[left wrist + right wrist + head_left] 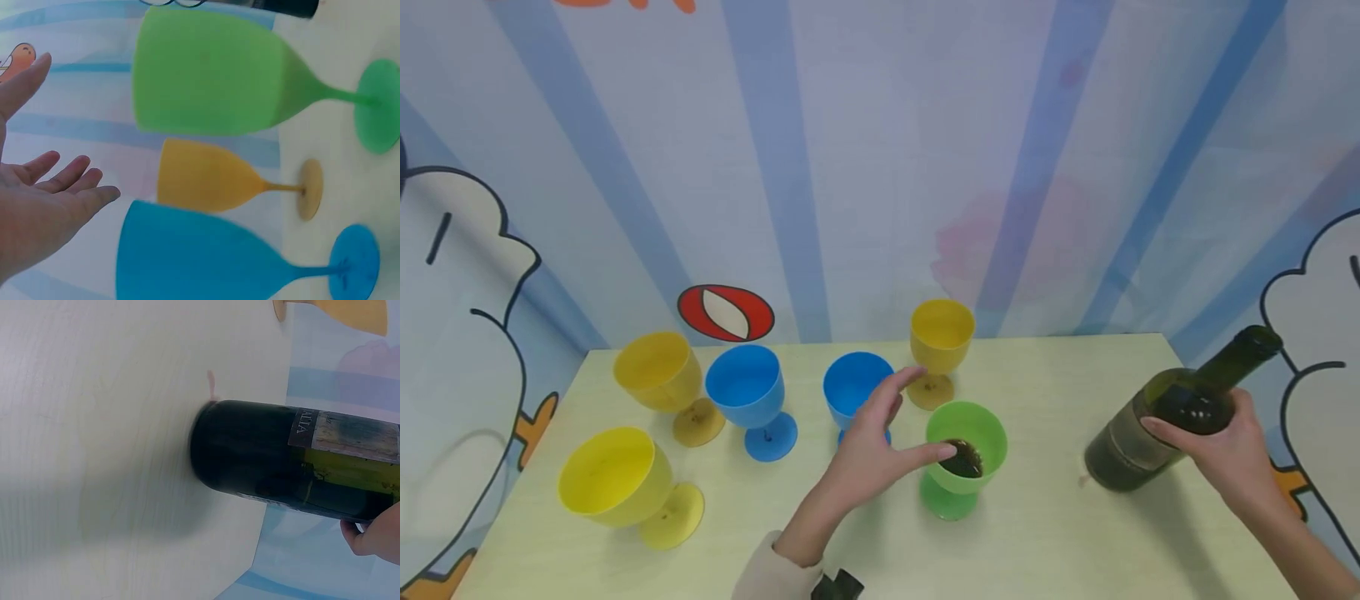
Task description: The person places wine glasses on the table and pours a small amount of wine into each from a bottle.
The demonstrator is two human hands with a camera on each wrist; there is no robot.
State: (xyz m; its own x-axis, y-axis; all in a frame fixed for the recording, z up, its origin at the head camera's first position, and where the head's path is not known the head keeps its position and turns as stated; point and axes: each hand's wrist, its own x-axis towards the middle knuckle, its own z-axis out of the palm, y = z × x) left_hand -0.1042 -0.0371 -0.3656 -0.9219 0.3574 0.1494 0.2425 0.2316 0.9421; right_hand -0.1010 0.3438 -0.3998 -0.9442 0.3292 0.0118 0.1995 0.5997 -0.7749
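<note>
The left hand (871,454) holds nothing, thumb and fingers spread, at the 9 o'clock side of the green goblet (209,75). The goblet stands upright on the table (1045,533), mouth up, dark liquid (967,463) inside. Well apart, toward 3 o'clock in the head view, the bottle's (1123,437) long axis runs from base at 8 to neck at 2; the right hand (1228,467) grips it.

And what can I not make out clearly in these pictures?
Head view: stem of the blue cup nearest the left hand, hidden by that hand.
Head view: dark object by the sleeve, cut off by the bottom edge.
Right wrist view: neck of the bottle, cut off by the right edge.
Right wrist view: fine print on the label, blurred.
</note>
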